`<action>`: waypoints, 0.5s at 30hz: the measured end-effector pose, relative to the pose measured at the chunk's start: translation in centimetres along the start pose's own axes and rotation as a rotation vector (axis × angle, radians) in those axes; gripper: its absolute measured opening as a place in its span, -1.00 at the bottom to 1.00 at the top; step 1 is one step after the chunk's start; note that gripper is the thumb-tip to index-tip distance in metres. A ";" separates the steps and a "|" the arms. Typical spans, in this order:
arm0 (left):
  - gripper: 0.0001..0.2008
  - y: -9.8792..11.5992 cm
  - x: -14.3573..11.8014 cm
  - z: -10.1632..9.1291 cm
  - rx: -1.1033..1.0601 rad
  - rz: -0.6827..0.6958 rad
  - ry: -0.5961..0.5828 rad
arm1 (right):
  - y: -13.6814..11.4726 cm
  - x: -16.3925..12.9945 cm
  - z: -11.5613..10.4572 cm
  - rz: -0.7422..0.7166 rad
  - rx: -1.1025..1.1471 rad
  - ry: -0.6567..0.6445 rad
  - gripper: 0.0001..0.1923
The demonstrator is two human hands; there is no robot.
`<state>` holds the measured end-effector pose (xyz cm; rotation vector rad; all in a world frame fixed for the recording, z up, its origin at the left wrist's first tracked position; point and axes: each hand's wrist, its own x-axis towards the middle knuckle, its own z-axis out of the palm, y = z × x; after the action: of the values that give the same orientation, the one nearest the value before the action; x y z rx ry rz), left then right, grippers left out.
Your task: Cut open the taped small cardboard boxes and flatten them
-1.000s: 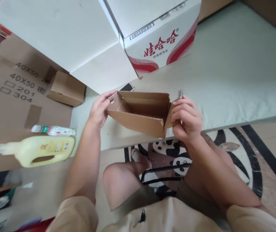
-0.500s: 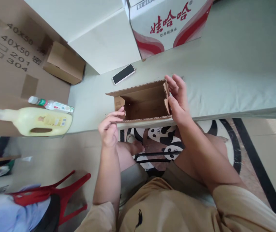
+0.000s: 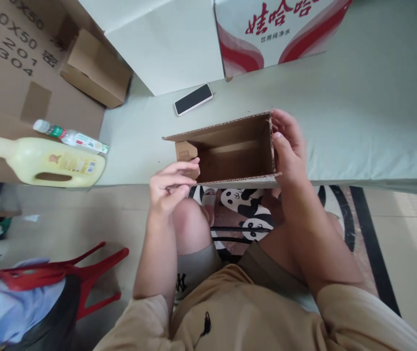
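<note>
At eight o'clock on the box [image 3: 235, 151], the left hand [image 3: 168, 187] curled over the near wall's end, fingertips at the flap [image 3: 184, 150] and thumb outside, apparently in a light pinch; how hard it pressed, I could not tell. At three o'clock the right hand [image 3: 291, 146] gripped the end wall, its thumb by the rim and its other fingers bent around the outside toward the far corner. Between them the box was mouth up over the near edge of the table [image 3: 362, 117]; whether its base touched could not be seen. Its thin corrugated board suggested something light and dry, unlikely to slip, stiff along each wall yet apt to skew at the corners and crease if squeezed mid-wall. The best hold was probably low on the end walls, near the corners; the flap looked a poor handle. Toward nine o'clock were a jug [image 3: 60, 163] and, just beyond it, a bottle [image 3: 78, 140]. At eleven lay a phone [image 3: 193, 100], near the box but apart. Farther out stood a small carton [image 3: 96, 70] at ten, a white carton [image 3: 171, 48] at eleven and a red-marked carton [image 3: 277, 48] at one.
</note>
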<state>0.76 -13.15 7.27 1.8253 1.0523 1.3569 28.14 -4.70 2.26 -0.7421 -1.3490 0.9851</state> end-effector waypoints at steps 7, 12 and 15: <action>-0.51 -0.7 0.3 0.4 0.147 -0.193 0.074 | -0.6 -0.8 0.3 -0.044 -0.033 0.026 -0.57; -0.48 -2.3 1.9 0.5 0.077 -0.254 0.072 | -0.2 -0.6 -0.2 -0.042 -0.102 -0.068 -0.50; -0.41 -3.1 2.4 0.6 0.124 -0.241 0.096 | 0.2 -0.3 -0.9 0.009 -0.160 -0.128 -0.50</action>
<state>0.94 -9.53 5.60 1.6696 1.3861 1.2679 28.99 -4.77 1.86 -0.8175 -1.5506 0.9525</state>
